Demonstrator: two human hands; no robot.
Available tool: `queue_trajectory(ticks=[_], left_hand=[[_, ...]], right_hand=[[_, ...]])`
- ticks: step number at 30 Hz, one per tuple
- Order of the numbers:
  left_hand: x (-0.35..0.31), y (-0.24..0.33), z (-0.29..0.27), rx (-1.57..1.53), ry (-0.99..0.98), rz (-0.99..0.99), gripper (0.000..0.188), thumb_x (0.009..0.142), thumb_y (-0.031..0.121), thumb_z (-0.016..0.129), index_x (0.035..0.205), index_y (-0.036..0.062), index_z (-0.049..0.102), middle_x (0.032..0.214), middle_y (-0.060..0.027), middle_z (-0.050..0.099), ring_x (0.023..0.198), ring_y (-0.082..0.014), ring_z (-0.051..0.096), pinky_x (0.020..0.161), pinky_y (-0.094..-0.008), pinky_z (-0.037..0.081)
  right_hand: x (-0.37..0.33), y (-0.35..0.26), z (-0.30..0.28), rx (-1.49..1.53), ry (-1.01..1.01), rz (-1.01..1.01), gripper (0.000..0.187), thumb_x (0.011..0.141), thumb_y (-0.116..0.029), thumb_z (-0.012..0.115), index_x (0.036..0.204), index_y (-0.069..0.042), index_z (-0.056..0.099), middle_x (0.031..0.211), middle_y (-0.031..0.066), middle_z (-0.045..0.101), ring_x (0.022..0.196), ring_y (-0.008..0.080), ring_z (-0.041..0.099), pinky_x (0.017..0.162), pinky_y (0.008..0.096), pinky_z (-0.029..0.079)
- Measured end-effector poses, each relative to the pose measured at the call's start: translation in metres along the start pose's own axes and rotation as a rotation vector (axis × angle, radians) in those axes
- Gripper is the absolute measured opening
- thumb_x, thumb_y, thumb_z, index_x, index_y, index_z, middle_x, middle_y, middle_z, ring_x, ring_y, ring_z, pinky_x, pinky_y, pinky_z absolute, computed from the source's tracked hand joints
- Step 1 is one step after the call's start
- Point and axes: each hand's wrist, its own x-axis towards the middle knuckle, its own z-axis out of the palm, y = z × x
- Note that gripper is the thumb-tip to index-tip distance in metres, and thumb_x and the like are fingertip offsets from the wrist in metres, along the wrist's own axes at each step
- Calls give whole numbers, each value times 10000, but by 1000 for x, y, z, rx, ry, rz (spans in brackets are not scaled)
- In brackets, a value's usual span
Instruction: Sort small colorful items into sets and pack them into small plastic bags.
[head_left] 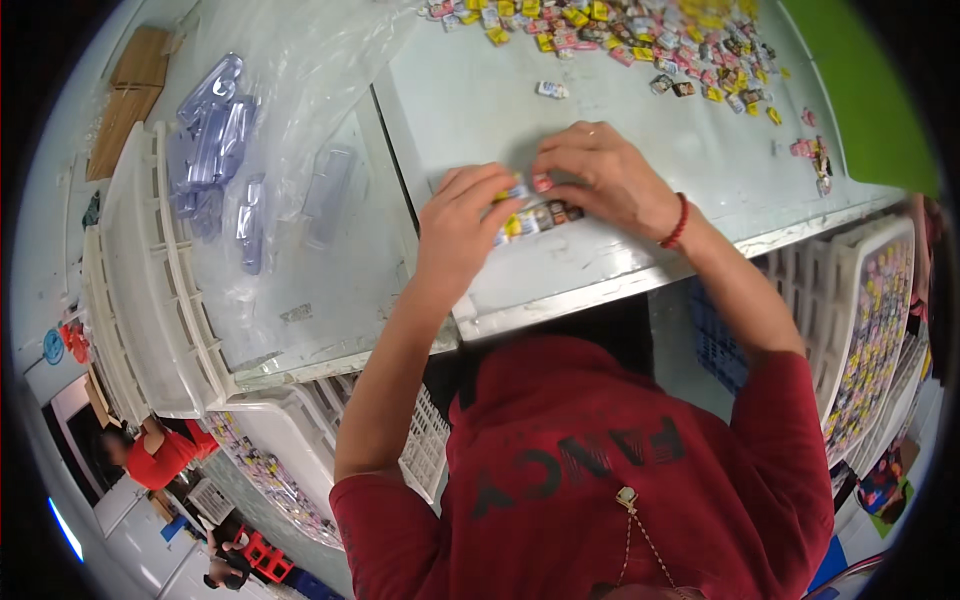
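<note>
My left hand [460, 218] is closed, thumb and fingertips on a small yellow-and-white piece [516, 189] that looks like a wrapped sweet. Beside it, my right hand [605, 172], with a red bracelet at the wrist, pinches a small pinkish-red piece [542, 183]. Just below both hands, a short row of similar pieces [530, 222] in yellow, white and dark brown lies on the pale table [590, 265]. My fingers partly cover that row. One loose white-and-blue piece [551, 90] lies beyond my hands.
A large scatter of small coloured pieces [640, 45] covers the table's far side. At left, clear plastic cases [215, 140] lie by a clear plastic bag [300, 60]. White crates [870, 330] filled with pieces stand below at right. Two people [160, 455] are in the left background.
</note>
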Motion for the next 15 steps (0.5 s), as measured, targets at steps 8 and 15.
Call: queue_trajectory(ticks=[8, 15], left_hand=[[-17, -15, 17, 21, 78, 128, 175, 720, 22, 726, 885, -6, 673, 977, -92, 667, 923, -266, 624, 783, -346, 518], [-36, -12, 27, 8, 125, 114, 183, 711, -22, 712, 891, -24, 678, 1011, -107, 674, 973, -260, 645, 827, -332, 537]], right_hand=[[-5, -2, 26, -76, -8, -11, 268, 699, -100, 759, 949, -83, 666, 1038, 58, 651, 979, 261, 594, 892, 376, 435], [-16, -13, 35, -155, 144, -65, 275, 696, -89, 759, 957, -80, 671, 1027, 58, 653, 930, 248, 617, 886, 390, 443]])
